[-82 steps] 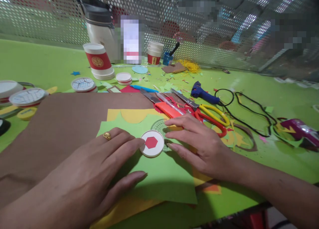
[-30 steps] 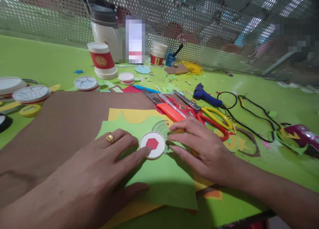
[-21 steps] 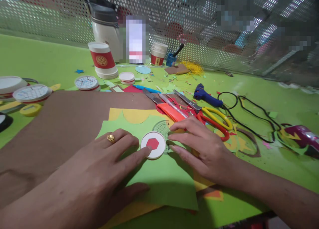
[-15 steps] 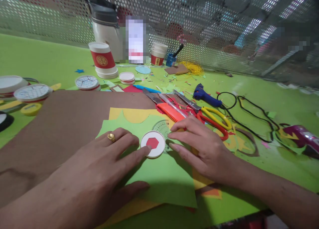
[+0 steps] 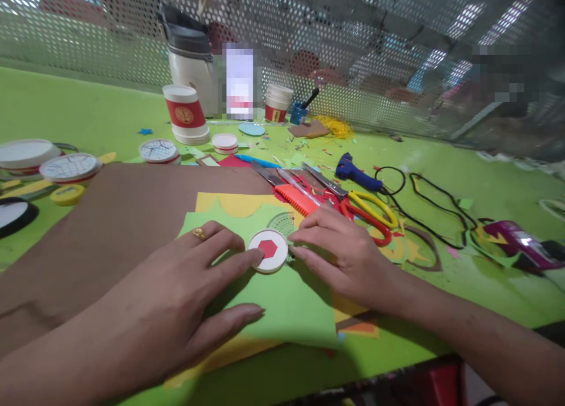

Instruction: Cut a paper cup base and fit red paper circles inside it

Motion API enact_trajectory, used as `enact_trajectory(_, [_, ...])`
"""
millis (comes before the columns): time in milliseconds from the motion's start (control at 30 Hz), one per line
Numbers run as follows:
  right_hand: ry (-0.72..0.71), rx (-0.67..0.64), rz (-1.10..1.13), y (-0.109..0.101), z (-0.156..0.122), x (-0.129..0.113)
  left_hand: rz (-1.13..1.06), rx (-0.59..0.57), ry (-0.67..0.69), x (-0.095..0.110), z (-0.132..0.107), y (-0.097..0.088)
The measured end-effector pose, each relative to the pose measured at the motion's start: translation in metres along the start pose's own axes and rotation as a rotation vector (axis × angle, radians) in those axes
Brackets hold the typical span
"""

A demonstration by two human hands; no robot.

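Observation:
A round white disc (image 5: 279, 262) with a red paper hexagon (image 5: 270, 249) on it lies on a green paper sheet (image 5: 282, 312). The index fingertip of my left hand (image 5: 189, 282) rests on the hexagon's left edge; the other fingers are spread over the green sheet. To the right of the disc is my right hand (image 5: 344, 253), its thumb and fingertips parted close to the rim. Whether they touch it I cannot tell. A clear protractor (image 5: 281, 221) lies partly hidden behind the disc.
Beyond my right hand lie an orange cutter (image 5: 293, 197), scissors (image 5: 373, 209) and a blue glue gun (image 5: 356, 173) with a black cord. Brown board (image 5: 132, 218) spreads to the left. At the back stand paper cups (image 5: 184, 115) and a white flask (image 5: 189, 67).
The whole view has shifted slightly. My left index finger stays on the hexagon, and both hands keep nearly the same place around the disc.

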State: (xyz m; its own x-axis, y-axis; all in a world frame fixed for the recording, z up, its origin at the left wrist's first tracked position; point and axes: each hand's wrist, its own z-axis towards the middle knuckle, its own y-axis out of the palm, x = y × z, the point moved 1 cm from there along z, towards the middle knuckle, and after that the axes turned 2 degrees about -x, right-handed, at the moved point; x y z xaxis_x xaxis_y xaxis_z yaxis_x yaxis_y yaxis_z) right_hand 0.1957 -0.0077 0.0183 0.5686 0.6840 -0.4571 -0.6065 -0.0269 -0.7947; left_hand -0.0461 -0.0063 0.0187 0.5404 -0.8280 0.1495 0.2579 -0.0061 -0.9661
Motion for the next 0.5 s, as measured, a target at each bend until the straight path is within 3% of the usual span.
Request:
enact_trajectory(167, [-0.028,-0.071,-0.088,-0.005,0.016,-0.006,-0.086,0.060,-0.158,0.001,-0.001,0.001])
enact_trajectory(367, [0.011,-0.429,-0.389,-0.002,0.050,-0.018,-0.081,0.048,-0.220,0.004,-0.002,0.002])
enact_trajectory(500, [0.062,-0.599,-0.505,-0.001,0.071,-0.028,-0.101,0.054,-0.229,0.005,0.001,0.002])
